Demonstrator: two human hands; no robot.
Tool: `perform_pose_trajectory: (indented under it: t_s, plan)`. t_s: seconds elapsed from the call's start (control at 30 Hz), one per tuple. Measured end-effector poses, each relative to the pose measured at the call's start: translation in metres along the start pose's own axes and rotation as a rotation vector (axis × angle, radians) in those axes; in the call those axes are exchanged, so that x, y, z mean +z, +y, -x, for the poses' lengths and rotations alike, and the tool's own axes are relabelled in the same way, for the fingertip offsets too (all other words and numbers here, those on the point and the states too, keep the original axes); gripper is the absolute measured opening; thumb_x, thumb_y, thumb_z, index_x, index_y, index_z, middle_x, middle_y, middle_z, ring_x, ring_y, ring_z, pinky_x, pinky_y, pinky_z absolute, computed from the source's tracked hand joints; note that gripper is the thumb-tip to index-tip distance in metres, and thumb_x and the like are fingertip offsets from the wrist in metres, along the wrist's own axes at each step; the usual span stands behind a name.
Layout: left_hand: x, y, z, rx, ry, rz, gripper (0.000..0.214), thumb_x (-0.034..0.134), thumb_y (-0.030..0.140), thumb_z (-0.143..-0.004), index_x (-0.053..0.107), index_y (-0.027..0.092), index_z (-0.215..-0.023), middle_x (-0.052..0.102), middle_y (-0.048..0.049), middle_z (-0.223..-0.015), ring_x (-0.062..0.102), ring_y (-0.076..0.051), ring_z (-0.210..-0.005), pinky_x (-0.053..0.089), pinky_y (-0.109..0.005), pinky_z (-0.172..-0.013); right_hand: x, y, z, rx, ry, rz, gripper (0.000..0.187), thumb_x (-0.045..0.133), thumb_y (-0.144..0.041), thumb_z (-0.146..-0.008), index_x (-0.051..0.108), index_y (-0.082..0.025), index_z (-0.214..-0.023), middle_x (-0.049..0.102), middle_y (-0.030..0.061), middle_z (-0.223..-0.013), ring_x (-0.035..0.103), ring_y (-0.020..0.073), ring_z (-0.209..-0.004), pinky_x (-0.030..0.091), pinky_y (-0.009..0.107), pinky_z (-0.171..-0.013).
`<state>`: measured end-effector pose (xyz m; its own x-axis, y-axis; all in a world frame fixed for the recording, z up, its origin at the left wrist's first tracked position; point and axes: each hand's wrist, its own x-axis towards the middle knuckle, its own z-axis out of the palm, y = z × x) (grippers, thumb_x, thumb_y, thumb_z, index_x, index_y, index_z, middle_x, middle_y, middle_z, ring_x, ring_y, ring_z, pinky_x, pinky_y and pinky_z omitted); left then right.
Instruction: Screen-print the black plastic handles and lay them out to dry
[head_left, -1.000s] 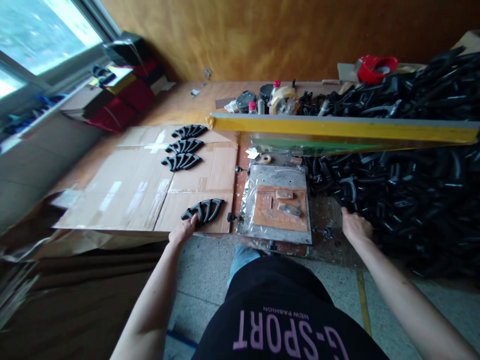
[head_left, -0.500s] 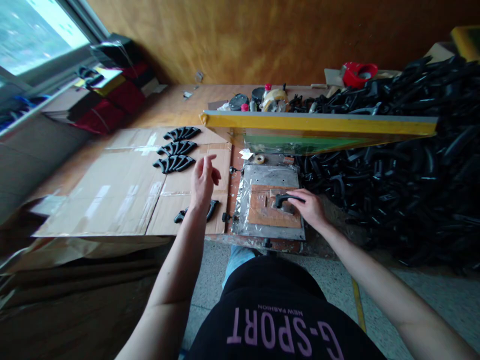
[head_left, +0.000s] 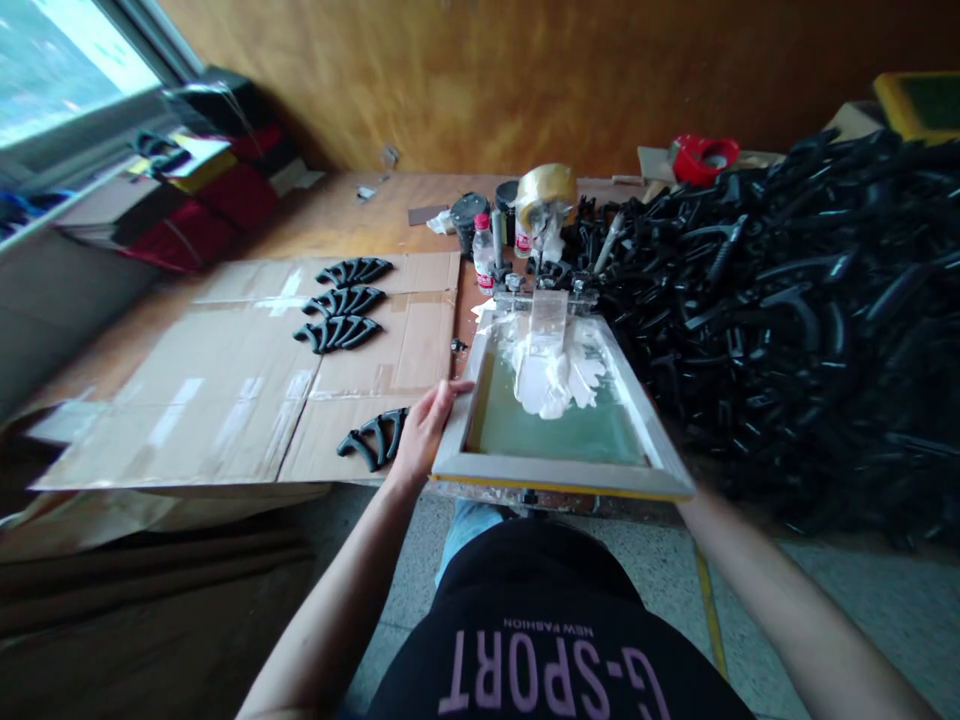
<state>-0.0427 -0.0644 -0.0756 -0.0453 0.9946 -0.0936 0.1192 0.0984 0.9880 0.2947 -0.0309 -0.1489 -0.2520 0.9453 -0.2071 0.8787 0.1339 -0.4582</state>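
Note:
A wooden-framed printing screen (head_left: 559, 478) lies flat over the work plate in front of me. White ink and a clear squeegee (head_left: 550, 368) sit on its green mesh. My left hand (head_left: 422, 432) grips the frame's left rail near the front corner, fingers closed on it. Just left of that hand, a fan of black curved plastic parts (head_left: 370, 440) lies on the cardboard sheet (head_left: 225, 400). My right forearm (head_left: 757, 570) reaches toward the frame's front right corner. The hand itself is hidden behind the frame.
Three more fans of black parts (head_left: 341, 333) lie farther back on the cardboard. A big heap of black parts (head_left: 787, 320) fills the right side. A tape roll (head_left: 545, 187), a small bottle (head_left: 484, 262) and jars stand behind the screen. A red object (head_left: 697, 158) sits by the wall.
The screen, raised before, has swung down flat over the plate. My left hand moved from the air to the frame's left rail. My right hand left the part on the plate and is hidden.

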Motion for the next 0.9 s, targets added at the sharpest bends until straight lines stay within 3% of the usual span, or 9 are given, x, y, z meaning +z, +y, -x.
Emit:
perform_pose_trajectory:
  t_s: [0.1,0.17,0.23,0.3,0.43,0.53,0.63,0.8,0.9]
  plan:
    - [0.001,-0.049,0.014,-0.157,-0.054,-0.068,0.061,0.056,0.058,-0.083,0.062,0.017,-0.127,0.068,-0.0043,-0.082,0.058,-0.016,-0.069,0.044,-0.024,-0.058,-0.027,0.003,-0.015,0.105,0.325,0.048,0.049,0.029,-0.024,-0.094,0.054,-0.010,-0.134,0.052,0.0215,-0.129,0.048,0.0333,-0.119,0.037,0.054,-0.101]
    - [0.004,-0.076,0.014,-0.224,-0.055,-0.131,0.070,0.059,0.055,-0.082,0.050,0.019,-0.141,0.065,-0.0012,-0.074,0.056,-0.015,-0.062,0.042,-0.023,-0.055,-0.037,-0.017,-0.035,0.013,0.526,0.084,0.049,0.043,-0.029,-0.093,0.049,-0.013,-0.139,0.043,0.0192,-0.140,0.043,0.0326,-0.125,0.035,0.050,-0.105]
    - [0.007,-0.094,0.011,-0.240,-0.044,-0.214,0.072,0.060,0.051,-0.081,0.045,0.022,-0.145,0.061,0.0015,-0.069,0.054,-0.013,-0.057,0.041,-0.023,-0.054,-0.039,-0.045,-0.058,-0.134,0.600,0.142,0.059,0.061,-0.032,-0.086,0.046,-0.017,-0.140,0.038,0.0166,-0.146,0.039,0.0339,-0.129,0.035,0.050,-0.106]
    - [0.008,-0.103,0.007,-0.224,-0.047,-0.282,0.069,0.058,0.049,-0.083,0.044,0.024,-0.146,0.059,0.0027,-0.068,0.053,-0.013,-0.057,0.040,-0.022,-0.055,-0.034,-0.072,-0.075,-0.230,0.521,0.210,0.056,0.069,-0.030,-0.081,0.052,-0.015,-0.132,0.044,0.0169,-0.139,0.041,0.0342,-0.124,0.037,0.049,-0.102]
    - [0.005,-0.111,0.005,-0.201,-0.075,-0.329,0.064,0.055,0.049,-0.086,0.047,0.024,-0.144,0.063,0.0005,-0.075,0.058,-0.014,-0.067,0.042,-0.023,-0.062,-0.006,-0.091,-0.071,-0.325,0.284,0.294,0.010,0.059,-0.016,-0.086,0.064,-0.015,-0.094,0.063,0.0112,-0.093,0.053,0.0254,-0.097,0.042,0.036,-0.084]
    - [0.005,-0.116,0.005,-0.224,-0.050,-0.297,0.063,0.057,0.049,-0.085,0.050,0.022,-0.142,0.067,-0.0027,-0.082,0.062,-0.017,-0.074,0.045,-0.024,-0.065,0.007,-0.084,-0.040,-0.558,0.188,0.332,0.019,0.047,-0.006,-0.085,0.063,-0.015,-0.084,0.063,0.0086,-0.082,0.053,0.0222,-0.088,0.040,0.031,-0.075]
    - [0.006,-0.118,0.005,-0.237,-0.024,-0.257,0.063,0.061,0.047,-0.083,0.053,0.021,-0.139,0.068,-0.0029,-0.080,0.062,-0.017,-0.071,0.046,-0.024,-0.062,0.002,-0.078,-0.017,-0.793,0.091,0.312,0.017,0.050,-0.006,-0.083,0.064,-0.016,-0.081,0.063,0.0070,-0.080,0.052,0.0203,-0.083,0.037,0.030,-0.072]
    - [0.006,-0.111,0.006,-0.227,-0.018,-0.223,0.063,0.063,0.047,-0.081,0.054,0.022,-0.138,0.066,-0.0009,-0.074,0.059,-0.015,-0.063,0.044,-0.023,-0.056,0.002,-0.079,-0.014,-0.686,0.221,0.257,0.016,0.051,-0.010,-0.085,0.065,-0.017,-0.083,0.063,0.0070,-0.080,0.052,0.0211,-0.083,0.036,0.032,-0.073]
    - [0.006,-0.105,0.006,-0.230,-0.039,-0.181,0.065,0.062,0.047,-0.081,0.052,0.022,-0.140,0.066,-0.0007,-0.073,0.058,-0.014,-0.060,0.042,-0.022,-0.053,0.016,-0.075,-0.006,-0.753,0.255,0.296,0.023,0.044,-0.008,-0.088,0.066,-0.015,-0.088,0.064,0.0091,-0.084,0.052,0.0216,-0.084,0.037,0.032,-0.071]
